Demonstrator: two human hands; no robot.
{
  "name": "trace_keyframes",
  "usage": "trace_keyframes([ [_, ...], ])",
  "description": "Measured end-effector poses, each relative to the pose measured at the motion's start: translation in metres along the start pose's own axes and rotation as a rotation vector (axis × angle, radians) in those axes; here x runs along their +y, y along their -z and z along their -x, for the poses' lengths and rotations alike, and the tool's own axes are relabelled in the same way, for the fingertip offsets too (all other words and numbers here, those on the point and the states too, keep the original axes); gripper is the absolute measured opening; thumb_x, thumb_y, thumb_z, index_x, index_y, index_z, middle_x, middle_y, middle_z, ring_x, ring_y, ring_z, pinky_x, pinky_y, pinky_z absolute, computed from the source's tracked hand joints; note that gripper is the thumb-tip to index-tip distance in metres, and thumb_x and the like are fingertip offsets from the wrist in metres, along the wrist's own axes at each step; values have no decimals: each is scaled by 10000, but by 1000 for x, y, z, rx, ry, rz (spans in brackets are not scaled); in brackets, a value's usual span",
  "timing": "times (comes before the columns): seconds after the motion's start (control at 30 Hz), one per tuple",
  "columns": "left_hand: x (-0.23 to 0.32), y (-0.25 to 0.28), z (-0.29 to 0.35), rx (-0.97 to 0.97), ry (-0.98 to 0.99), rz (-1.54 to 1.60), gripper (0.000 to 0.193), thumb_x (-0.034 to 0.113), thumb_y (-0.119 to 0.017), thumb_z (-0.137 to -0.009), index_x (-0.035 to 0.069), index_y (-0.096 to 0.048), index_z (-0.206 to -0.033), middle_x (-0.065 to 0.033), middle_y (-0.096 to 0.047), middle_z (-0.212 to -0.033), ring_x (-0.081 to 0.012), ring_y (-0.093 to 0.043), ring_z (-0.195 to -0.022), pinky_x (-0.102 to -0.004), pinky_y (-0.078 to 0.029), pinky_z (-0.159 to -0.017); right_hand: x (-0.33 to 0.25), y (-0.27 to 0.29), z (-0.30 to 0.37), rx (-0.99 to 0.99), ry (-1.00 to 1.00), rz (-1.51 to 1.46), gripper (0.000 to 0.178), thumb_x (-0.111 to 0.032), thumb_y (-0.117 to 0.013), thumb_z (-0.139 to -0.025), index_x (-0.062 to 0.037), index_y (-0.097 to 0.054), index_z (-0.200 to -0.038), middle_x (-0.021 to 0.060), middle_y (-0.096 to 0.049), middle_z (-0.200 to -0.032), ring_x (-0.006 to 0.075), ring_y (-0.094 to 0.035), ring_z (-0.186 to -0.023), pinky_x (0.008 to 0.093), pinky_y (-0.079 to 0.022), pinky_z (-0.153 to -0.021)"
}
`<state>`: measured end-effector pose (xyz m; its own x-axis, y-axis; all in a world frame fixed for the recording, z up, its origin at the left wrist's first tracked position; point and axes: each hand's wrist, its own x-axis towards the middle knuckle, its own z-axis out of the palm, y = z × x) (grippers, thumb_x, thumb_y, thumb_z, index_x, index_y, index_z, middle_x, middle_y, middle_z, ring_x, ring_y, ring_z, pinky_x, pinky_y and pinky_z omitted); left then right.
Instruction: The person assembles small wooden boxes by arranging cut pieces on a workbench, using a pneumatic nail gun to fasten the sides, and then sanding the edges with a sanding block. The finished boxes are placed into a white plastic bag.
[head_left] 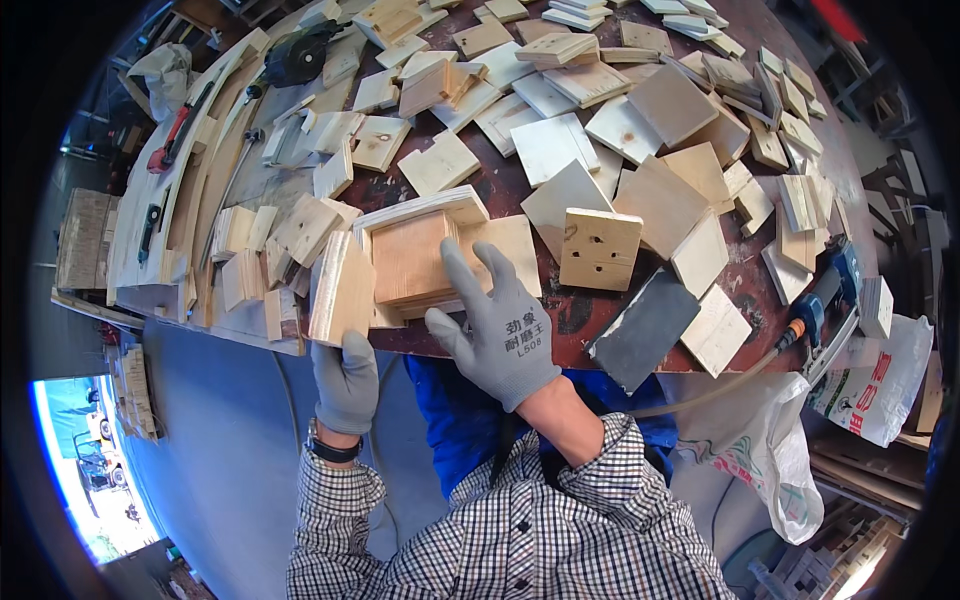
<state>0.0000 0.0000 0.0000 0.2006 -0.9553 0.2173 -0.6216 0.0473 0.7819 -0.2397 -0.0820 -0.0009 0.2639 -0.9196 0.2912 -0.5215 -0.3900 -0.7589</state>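
Both my hands wear grey gloves. My left hand [347,388] is closed at the lower end of an upright pale wooden block [341,290], its thumb bent against it and its other fingers mostly hidden. Beside that block, near the table's front edge, lies a stack of reddish-brown wooden blocks [412,258], with a pale wooden strip [425,210] along its far side. My right hand [500,325] has its fingers spread, the fingertips at the stack's right side. A pale board [508,255] lies just beyond those fingers.
Loose wooden pieces [580,85] cover much of the dark red table [480,190]. At the front right lie a dark grey plate [645,330] and a blue air tool [830,290] with a hose. A red-handled tool [170,145] lies at left. Plastic bags [770,450] hang at right.
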Motion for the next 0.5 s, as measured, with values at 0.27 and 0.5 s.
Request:
trace_keyframes([
  [0.27,10,-10,-8,114,152,312,678,460,-444,-1171,-61,-358,-1598,-134,-536,-1475,-195,-533,-1291,-332,-443,-1110,-13,3,-12,-108,49,198,639,-316,-713,-994,-279,-512,-1600,159,-650,-1262,365,-714,-961,464,-609,-795],
  [0.5,30,-4,-3,115,-11,11,624,418,-462,-1170,-88,-444,-1534,-169,-619,-1382,-213,-604,-1168,-353,-508,-1014,-9,21,-8,-144,19,-23,684,-350,-716,-998,-221,-466,-1622,171,-644,-1248,376,-716,-963,477,-607,-780],
])
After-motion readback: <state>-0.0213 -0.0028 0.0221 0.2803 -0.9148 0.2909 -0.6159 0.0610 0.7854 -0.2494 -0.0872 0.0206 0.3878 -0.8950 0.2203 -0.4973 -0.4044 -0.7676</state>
